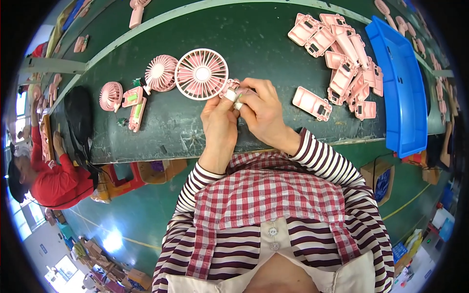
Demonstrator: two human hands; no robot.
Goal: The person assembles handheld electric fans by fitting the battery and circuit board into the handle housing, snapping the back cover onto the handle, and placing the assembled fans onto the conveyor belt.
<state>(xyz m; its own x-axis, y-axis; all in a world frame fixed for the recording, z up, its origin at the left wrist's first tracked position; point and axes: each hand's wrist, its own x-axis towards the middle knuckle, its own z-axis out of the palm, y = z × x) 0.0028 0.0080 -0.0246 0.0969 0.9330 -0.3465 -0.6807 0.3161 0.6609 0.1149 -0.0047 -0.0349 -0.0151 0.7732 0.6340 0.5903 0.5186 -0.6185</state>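
In front of me, at the near side of the green table, both hands meet at the neck of a pink handheld fan point(202, 74) with a round white-rimmed grille. My left hand point(219, 124) is closed round the neck, thumb pressed against it. My right hand point(265, 110) is closed in a pinch at the same spot; the small part between its fingertips is hidden. White wrapping shows on a finger there. Left of this fan lie another fan head point(162, 73), a smaller fan head point(111, 95) and open pink handle pieces point(137, 113) with green cells.
Pink handle shells point(344, 73) are heaped at the right, with a single shell point(311, 103) nearer me. Beyond them stands a blue tray point(398, 93). A black bag point(78, 124) lies at the left end, near a co-worker in red point(63, 180). A pale rail point(195, 7) edges the table's far side.
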